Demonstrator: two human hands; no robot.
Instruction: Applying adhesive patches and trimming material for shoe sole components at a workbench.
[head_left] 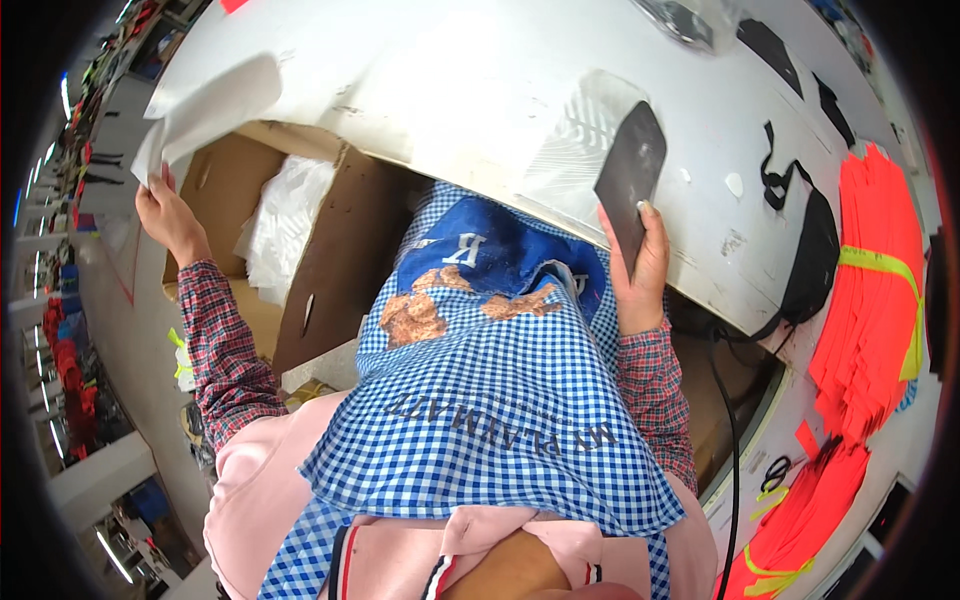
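Observation:
My left hand (174, 218) is raised over the cardboard box on the left, its fingers closed on the lower end of a thin whitish sheet (222, 108). The sheet bends over the table's left edge. At the table's front edge my right hand (640, 272) grips a dark grey flat piece (634, 160) with one pointed end, thumb on top. Just left of that piece, a clear plastic sheet with a striped pattern (575, 150) lies on the white table (430, 90). What the dark piece is made of I cannot make out.
White plastic sheets (290, 225) fill part of the cardboard box (325, 250). On the right lie orange-red fabric bundles (865, 290) tied with yellow strips, black strapped pieces (812, 235) and scissors (776, 474). A black cable (735, 440) hangs beside my right arm. A clear bag (690, 22) is at the back.

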